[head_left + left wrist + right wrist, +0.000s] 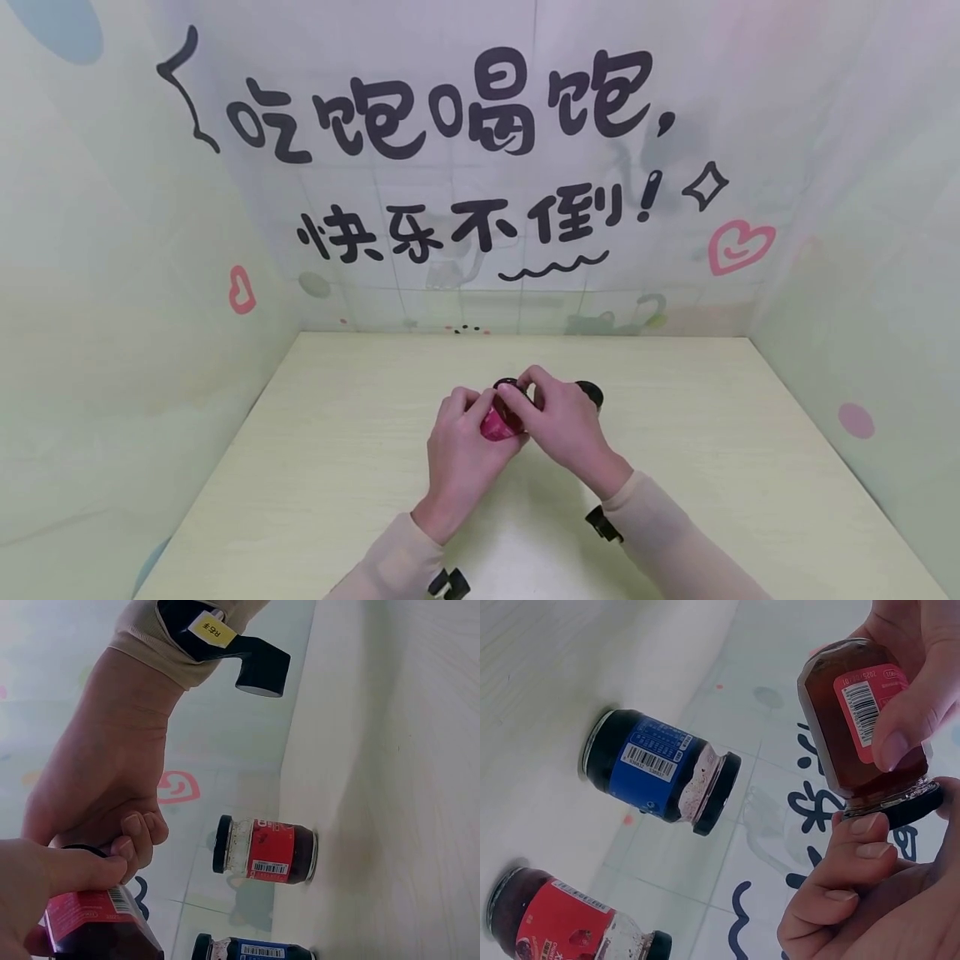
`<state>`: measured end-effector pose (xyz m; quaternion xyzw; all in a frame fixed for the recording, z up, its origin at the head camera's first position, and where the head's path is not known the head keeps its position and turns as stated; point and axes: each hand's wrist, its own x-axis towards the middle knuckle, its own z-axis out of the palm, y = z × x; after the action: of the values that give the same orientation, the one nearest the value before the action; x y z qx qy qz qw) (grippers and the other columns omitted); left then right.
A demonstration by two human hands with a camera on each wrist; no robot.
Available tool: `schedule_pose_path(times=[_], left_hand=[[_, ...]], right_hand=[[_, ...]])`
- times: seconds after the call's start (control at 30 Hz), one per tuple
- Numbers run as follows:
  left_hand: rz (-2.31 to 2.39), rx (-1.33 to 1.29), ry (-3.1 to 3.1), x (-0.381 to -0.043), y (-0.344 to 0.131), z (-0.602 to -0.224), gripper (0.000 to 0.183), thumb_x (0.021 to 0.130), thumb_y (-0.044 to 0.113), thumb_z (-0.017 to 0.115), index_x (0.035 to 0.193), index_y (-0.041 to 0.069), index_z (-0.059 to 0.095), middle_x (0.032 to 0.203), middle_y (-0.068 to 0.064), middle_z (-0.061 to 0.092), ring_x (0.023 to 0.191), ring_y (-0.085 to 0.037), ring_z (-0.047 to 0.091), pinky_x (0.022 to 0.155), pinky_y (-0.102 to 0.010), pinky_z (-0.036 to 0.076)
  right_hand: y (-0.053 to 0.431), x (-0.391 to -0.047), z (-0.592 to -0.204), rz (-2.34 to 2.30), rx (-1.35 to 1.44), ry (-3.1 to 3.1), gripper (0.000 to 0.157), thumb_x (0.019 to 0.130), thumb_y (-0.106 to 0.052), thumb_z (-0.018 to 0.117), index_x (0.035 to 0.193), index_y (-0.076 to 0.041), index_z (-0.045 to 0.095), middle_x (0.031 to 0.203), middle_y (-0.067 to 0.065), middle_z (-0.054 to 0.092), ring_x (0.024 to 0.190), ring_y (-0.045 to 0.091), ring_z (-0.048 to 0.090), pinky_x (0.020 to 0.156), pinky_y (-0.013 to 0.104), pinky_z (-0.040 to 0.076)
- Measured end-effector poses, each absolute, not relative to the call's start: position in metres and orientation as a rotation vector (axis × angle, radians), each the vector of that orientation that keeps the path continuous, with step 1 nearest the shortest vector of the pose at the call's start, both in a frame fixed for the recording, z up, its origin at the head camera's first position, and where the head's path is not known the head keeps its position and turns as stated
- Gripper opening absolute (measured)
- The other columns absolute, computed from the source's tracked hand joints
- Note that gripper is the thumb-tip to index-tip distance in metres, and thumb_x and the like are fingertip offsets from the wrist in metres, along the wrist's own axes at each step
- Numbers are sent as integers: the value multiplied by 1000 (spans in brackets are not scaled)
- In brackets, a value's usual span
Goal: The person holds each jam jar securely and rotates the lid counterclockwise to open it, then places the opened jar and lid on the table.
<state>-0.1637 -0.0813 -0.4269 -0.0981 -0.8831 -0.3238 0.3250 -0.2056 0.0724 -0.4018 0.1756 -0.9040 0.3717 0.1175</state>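
A faceted glass jar [855, 720] with a pink-red barcode label and dark reddish-brown contents is held up between both hands. My left hand [468, 437] grips its body, the thumb lying across the label. Around the black lid [900, 806] curl the fingers of my right hand [570, 421]. In the right wrist view the jar is tilted, with its lid on the neck. The lid is partly covered by fingers in the head view.
On the pale wooden table [337, 467] stand a blue-labelled jar [649, 769] and a red-labelled jar [270, 851], both with dark lids. A black lid [591, 392] shows behind my right hand. Printed cloth walls [480, 292] enclose the back and sides.
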Motion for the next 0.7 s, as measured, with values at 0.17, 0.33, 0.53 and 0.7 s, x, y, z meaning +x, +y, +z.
schedule_pose_path(times=[0.17,0.33,0.53,0.7], left_hand=[[-830,-265,-2314,-163,-80,-425,48,68,31,93,109,15,75,97,-1,55,90,-18,54,63,-34,58],[-795,-272,-2309,-162,-79,-425,51,68,32,93,111,14,75,96,-1,56,91,-19,55,62,-36,58],[-766,-274,-2300,-161,-78,-424,53,66,32,93,113,14,74,96,-1,55,91,-20,55,60,-38,58],[-762,-276,-2295,-161,-78,-425,50,65,29,94,108,15,74,95,-1,55,91,-20,54,58,-38,57]], right_hand=[[74,-207,-398,1059,515,-2638,51,98,-71,36,89,-28,63,55,-7,50,50,15,48,46,35,37],[74,-205,-395,1032,446,-2699,61,94,-77,32,81,-25,61,53,-5,49,49,17,47,45,35,36],[73,-204,-394,1054,391,-2727,63,92,-79,39,76,-22,61,55,-3,51,50,18,48,46,35,37],[72,-204,-392,1101,384,-2740,54,92,-72,51,75,-22,62,55,-2,51,49,18,47,45,34,37]])
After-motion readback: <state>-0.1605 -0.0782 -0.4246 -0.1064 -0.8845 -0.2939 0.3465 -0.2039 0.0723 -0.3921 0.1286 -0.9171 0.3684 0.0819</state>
